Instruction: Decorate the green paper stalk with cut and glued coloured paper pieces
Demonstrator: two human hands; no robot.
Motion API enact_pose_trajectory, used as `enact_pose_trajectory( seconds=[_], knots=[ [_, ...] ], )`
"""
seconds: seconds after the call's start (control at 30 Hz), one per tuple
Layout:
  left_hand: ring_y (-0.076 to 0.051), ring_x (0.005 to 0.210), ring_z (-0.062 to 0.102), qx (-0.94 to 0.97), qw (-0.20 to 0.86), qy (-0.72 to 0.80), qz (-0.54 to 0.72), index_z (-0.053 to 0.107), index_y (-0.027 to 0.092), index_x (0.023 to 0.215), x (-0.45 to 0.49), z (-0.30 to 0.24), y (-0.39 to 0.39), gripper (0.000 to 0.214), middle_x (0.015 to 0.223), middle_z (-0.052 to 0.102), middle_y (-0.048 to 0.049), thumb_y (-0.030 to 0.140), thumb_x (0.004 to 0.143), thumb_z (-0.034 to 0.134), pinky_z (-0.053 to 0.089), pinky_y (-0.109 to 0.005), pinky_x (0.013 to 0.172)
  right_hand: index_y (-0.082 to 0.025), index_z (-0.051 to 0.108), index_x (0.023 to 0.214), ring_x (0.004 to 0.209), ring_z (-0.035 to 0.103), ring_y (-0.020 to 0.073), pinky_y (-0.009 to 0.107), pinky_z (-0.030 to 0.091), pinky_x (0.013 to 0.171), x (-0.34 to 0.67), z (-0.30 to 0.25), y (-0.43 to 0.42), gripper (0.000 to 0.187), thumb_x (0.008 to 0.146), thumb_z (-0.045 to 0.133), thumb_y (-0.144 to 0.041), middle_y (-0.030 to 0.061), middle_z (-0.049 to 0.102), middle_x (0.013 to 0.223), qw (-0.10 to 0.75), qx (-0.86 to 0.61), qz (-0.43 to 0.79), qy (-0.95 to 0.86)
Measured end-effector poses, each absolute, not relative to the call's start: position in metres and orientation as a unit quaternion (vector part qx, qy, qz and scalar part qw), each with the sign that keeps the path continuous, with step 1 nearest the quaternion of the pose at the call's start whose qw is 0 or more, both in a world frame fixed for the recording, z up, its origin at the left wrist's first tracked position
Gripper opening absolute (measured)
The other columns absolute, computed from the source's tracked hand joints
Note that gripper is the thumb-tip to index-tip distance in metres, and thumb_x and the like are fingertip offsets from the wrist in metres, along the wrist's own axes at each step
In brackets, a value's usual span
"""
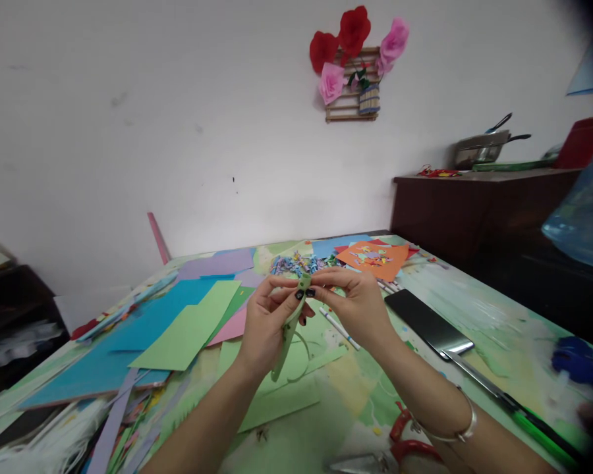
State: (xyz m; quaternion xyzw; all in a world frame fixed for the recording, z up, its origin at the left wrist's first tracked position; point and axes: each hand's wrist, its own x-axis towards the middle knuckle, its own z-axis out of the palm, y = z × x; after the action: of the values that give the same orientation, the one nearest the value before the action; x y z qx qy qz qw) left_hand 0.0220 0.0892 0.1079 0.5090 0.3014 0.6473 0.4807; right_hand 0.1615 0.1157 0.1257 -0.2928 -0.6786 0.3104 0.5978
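In the head view, my left hand and my right hand meet above the middle of the table. Between their thumbs and fingers is a light green paper strip with dark spots, its upper end folded or rolled. Both hands are closed in a pinch at that upper end, and the strip's long tail hangs below my left hand. Beneath them lie green paper pieces. A white pen with a blue band rests beside my right hand. Red-handled scissors lie near my right forearm, which partly covers them.
Blue card and light green sheets spread to the left. At the back are curled paper bits and an orange sheet. A black phone and a green-handled cutter lie on the right.
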Motion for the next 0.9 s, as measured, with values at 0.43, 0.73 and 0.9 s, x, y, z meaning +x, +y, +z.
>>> enact_pose_trajectory(
  seconds=[0.43, 0.73, 0.9],
  knots=[
    [-0.015, 0.064, 0.066, 0.529, 0.389, 0.334, 0.676, 0.057, 0.017, 0.084, 0.03, 0.104, 0.086, 0.015, 0.071, 0.07, -0.0017, 0.025, 0.077, 0.068, 0.05, -0.025, 0.058, -0.019, 0.074, 0.068, 0.059, 0.06, 0.0129, 0.025, 0.048, 0.057, 0.159, 0.127, 0.112, 0.012, 0.073, 0.064, -0.019, 0.0012, 0.069, 0.066, 0.571, -0.308, 0.369, -0.666],
    [-0.019, 0.1, 0.059, 0.663, 0.286, 0.377, 0.58, 0.052, 0.021, 0.109, 0.024, 0.107, 0.085, 0.051, 0.11, 0.06, -0.0067, 0.022, 0.065, 0.077, 0.05, -0.03, 0.083, -0.015, 0.072, 0.067, 0.06, 0.058, 0.0132, 0.025, 0.045, 0.057, 0.167, 0.134, 0.12, 0.013, 0.065, 0.068, -0.028, 0.0038, 0.069, 0.067, 0.593, -0.38, 0.403, -0.584],
    [-0.015, 0.083, 0.062, 0.62, 0.267, 0.4, 0.62, 0.056, 0.019, 0.094, 0.019, 0.109, 0.086, 0.03, 0.092, 0.063, -0.0037, 0.025, 0.07, 0.074, 0.053, -0.028, 0.071, -0.014, 0.073, 0.069, 0.055, 0.053, 0.0117, 0.024, 0.038, 0.051, 0.173, 0.135, 0.124, 0.015, 0.065, 0.065, -0.026, 0.0022, 0.066, 0.061, 0.6, -0.384, 0.393, -0.581]
  ],
)
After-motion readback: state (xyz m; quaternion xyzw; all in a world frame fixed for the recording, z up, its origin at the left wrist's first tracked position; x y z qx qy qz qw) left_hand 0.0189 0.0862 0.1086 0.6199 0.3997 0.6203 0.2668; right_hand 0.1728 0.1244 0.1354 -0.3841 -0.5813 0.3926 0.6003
